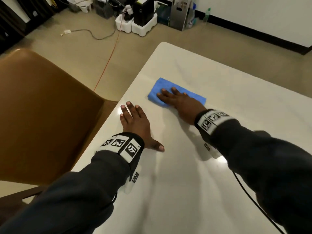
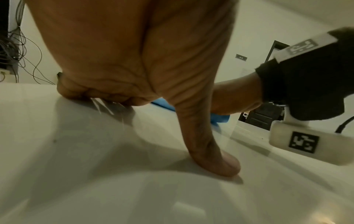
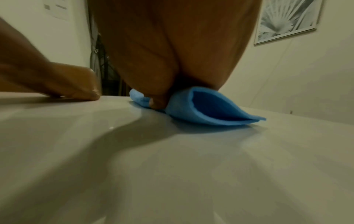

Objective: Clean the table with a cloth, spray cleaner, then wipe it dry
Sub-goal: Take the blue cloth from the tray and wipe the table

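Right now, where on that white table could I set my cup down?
Bare tabletop lies right of the blue cloth and nearer, between the sleeves. The left edge is crowded: left hand flat, right hand pressing the cloth.

Both arms wear dark grey sleeves [image 1: 87,191]. Each wrist carries a black band [image 1: 124,146] with white square-patterned tags, a white camera box [image 2: 306,144] beneath, and a black cable [image 1: 253,200] trailing back.

Beige floor [image 1: 70,53] fills the upper left, an orange cable [image 1: 108,61] crossing it; white wall [image 1: 253,12] with dark skirting upper right; brown chair [image 1: 42,115] at left
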